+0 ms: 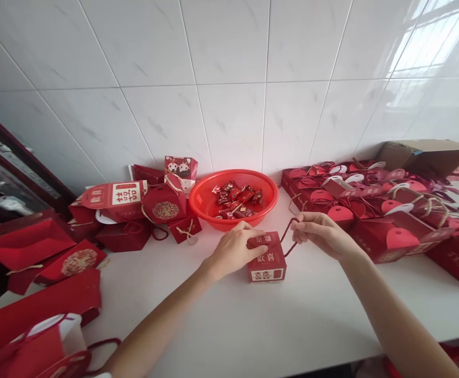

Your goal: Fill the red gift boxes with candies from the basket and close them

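A small red gift box (267, 260) with gold characters stands on the white table (253, 320) in front of me. My left hand (235, 248) rests on its top left, fingers curled over the lid and pressing it. My right hand (319, 232) is beside the box on the right, pinching the box's dark red cord handle (288, 236) between thumb and fingers and holding it up. Just behind the box sits a red plastic basket (209, 202) holding several wrapped candies (235, 199).
Finished red boxes and bags (135, 205) pile up at the left, with larger red paper bags (36, 325) at the near left. Many flat or half-folded red boxes (390, 210) crowd the right side. A brown cardboard box (426, 155) stands by the tiled wall.
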Demonstrator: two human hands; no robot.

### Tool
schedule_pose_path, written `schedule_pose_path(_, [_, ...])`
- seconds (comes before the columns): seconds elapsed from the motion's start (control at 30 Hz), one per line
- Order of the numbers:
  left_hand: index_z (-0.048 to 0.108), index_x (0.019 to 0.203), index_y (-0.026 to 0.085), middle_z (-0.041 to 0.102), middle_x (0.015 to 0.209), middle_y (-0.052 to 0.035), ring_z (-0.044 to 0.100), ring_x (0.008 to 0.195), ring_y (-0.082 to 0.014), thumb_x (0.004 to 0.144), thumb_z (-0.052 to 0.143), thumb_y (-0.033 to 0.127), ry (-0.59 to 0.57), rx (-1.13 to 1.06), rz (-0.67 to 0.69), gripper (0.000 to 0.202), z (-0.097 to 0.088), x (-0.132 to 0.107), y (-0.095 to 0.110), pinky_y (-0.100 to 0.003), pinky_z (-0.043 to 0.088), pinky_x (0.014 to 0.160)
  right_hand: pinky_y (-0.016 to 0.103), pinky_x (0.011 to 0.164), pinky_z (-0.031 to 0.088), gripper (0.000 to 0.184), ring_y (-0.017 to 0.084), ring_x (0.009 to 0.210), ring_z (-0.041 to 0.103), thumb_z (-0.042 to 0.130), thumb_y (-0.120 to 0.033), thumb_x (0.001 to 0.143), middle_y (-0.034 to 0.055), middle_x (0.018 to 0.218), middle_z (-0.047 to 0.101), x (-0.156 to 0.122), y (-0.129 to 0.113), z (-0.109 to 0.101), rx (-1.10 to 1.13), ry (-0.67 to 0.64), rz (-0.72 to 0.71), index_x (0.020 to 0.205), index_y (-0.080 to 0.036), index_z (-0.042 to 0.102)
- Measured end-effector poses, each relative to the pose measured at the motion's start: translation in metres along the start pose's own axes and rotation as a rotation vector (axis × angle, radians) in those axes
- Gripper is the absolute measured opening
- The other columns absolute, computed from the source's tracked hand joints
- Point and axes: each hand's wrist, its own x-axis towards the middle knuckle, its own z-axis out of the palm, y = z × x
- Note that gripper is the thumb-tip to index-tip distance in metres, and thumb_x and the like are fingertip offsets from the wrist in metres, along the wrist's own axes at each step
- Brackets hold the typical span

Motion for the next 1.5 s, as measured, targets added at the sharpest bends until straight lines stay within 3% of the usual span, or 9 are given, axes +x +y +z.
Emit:
schedule_pose_path(0.1, [0.068,0.127,0.022,0.063,0.125,-0.0099,0.065,0.106,-0.0275,0.079,0.074,0.042,0.029,-0.152,-0.050,0.051,-0.016,-0.005,0.012,-0.037,0.053,0.091,0.029,0.066,0.047,0.027,0.012,0.060,0.055,0.078,-0.041,0.076,-0.0010,0.065,0.061,0.007,-0.003,0.015,-0.062,-0.054,0.005,0.078,-0.017,0.066])
schedule_pose_path(0.2, [0.059,0.135,0.021,0.061,0.132,-0.0114,0.067,0.101,-0.0251,0.083,0.071,0.041,-0.041,-0.493,-0.109,0.057,-0.038,-0.012,0.023,-0.040,0.053,0.093,0.028,0.066,0.047,0.028,0.012,0.062,0.056,0.076,-0.043,0.078,-0.0003,0.065,0.061,0.014,-0.003,0.023,-0.163,-0.084,-0.010,0.078,-0.017,0.067])
schedule_pose_path(0.33, [0.061,0.127,0.019,0.055,0.139,-0.0117,0.066,0.110,-0.0266,0.085,0.070,0.039,-0.061,-0.835,0.008,0.048,-0.056,-0.019,0.031,-0.046,0.047,0.104,0.027,0.062,0.046,0.031,0.013,0.062,0.055,0.074,-0.047,0.080,0.0003,0.065,0.061,0.020,-0.011,0.027,-0.266,-0.094,-0.045,0.076,-0.017,0.068])
schedule_pose_path(0.57, [0.057,0.131,0.021,0.051,0.147,-0.0111,0.046,0.138,-0.0360,0.082,0.074,0.038,-0.123,-0.970,0.099,0.054,-0.036,-0.018,0.031,-0.048,0.041,0.112,0.028,0.065,0.048,0.032,0.015,0.072,0.061,0.076,-0.048,0.078,0.0033,0.081,0.069,0.021,-0.014,0.049,-0.295,-0.114,-0.058,0.085,-0.018,0.071])
schedule_pose_path(0.87, [0.056,0.134,0.026,0.045,0.153,-0.0075,0.041,0.143,-0.0342,0.082,0.073,0.032,-0.123,-0.837,0.205,0.056,-0.022,-0.022,0.033,-0.050,0.037,0.117,0.027,0.061,0.044,0.032,0.015,0.068,0.059,0.076,-0.047,0.075,0.0021,0.075,0.067,0.011,0.001,0.060,-0.272,0.063,-0.094,0.077,-0.017,0.066])
schedule_pose_path(1.0, [0.058,0.133,0.027,0.037,0.159,-0.0077,0.050,0.136,-0.0327,0.084,0.072,0.029,-0.098,-0.699,0.228,0.051,-0.026,-0.027,0.036,-0.050,0.042,0.114,0.028,0.062,0.046,0.033,0.017,0.071,0.062,0.072,-0.047,0.080,0.0025,0.073,0.067,-0.016,-0.002,0.050,-0.269,0.249,-0.177,0.070,-0.020,0.056])
schedule_pose_path(1.13, [0.070,0.115,0.022,0.057,0.141,-0.0109,0.065,0.115,-0.0274,0.087,0.069,0.031,-0.128,-0.573,0.236,0.030,-0.030,-0.028,0.032,-0.044,0.052,0.103,0.030,0.061,0.050,0.028,0.019,0.070,0.066,0.075,-0.043,0.078,0.0036,0.073,0.069,-0.063,-0.014,0.022,-0.226,0.533,-0.272,0.075,-0.022,0.057])
schedule_pose_path(1.37, [0.075,0.100,0.021,0.072,0.112,-0.0074,0.069,0.104,-0.0221,0.089,0.066,0.032,-0.317,-0.414,0.251,0.017,-0.019,-0.022,0.028,-0.035,0.056,0.093,0.023,0.046,0.045,0.028,0.014,0.051,0.059,0.083,-0.020,0.045,0.0002,0.058,0.060,-0.143,-0.035,-0.055,-0.049,1.246,-0.482,0.064,-0.018,0.063])
schedule_pose_path(1.5, [0.074,0.101,0.022,0.073,0.106,-0.0064,0.067,0.105,-0.0211,0.091,0.065,0.031,-0.369,-0.375,0.276,0.016,-0.015,-0.021,0.030,-0.033,0.054,0.094,0.022,0.046,0.040,0.021,0.011,0.046,0.055,0.075,-0.005,0.050,0.0001,0.051,0.057,-0.158,-0.026,-0.107,-0.072,1.483,-0.521,0.053,-0.018,0.058])
